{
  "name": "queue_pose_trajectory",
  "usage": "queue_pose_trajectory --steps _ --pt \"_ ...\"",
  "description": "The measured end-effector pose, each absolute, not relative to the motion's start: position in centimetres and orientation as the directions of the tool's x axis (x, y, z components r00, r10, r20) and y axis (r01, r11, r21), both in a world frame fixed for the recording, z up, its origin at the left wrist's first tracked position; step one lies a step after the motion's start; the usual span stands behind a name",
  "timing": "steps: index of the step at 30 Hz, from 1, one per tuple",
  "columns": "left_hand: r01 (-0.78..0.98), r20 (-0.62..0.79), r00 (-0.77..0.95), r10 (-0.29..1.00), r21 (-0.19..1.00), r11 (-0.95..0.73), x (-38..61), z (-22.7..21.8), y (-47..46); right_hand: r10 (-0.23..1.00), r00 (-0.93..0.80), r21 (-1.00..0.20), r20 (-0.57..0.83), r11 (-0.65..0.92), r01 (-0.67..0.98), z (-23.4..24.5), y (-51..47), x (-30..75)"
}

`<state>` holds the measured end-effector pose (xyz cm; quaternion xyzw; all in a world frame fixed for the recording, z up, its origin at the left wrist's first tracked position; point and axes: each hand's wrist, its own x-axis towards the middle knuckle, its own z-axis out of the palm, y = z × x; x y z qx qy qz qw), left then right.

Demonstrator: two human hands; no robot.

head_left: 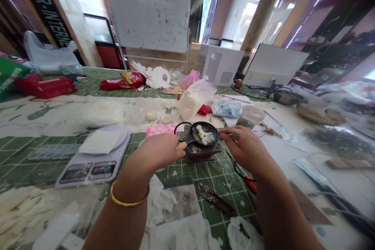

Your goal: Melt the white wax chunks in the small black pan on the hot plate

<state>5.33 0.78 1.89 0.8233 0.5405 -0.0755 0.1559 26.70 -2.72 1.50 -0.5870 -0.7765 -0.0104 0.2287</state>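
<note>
Holding pan handle [182, 145] in closed left grip [159, 151]; pinching stirrer [227, 135] in right grip [246, 148], shaft pointing left into white lumps [203, 136].

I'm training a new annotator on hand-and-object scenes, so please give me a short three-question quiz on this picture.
1. True or false: the left hand grips the handle of the small black pan.
2. What does the right hand hold over the pan? A) a thin tool B) a cup C) a sponge
3. Fill in: the white sheet lies on the ______, to the left of the pan.
Key: 1 true; 2 A; 3 kitchen scale.
</note>
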Motion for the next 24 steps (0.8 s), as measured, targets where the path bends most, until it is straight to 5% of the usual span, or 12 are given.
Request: queue_pose_trajectory --steps 24 --pt "0.913 -0.281 0.402 0.871 0.194 -0.359 5.28 1.92 0.76 0.909 -0.236 -0.313 0.343 0.348 0.884 1.52 -2.99 26.35"
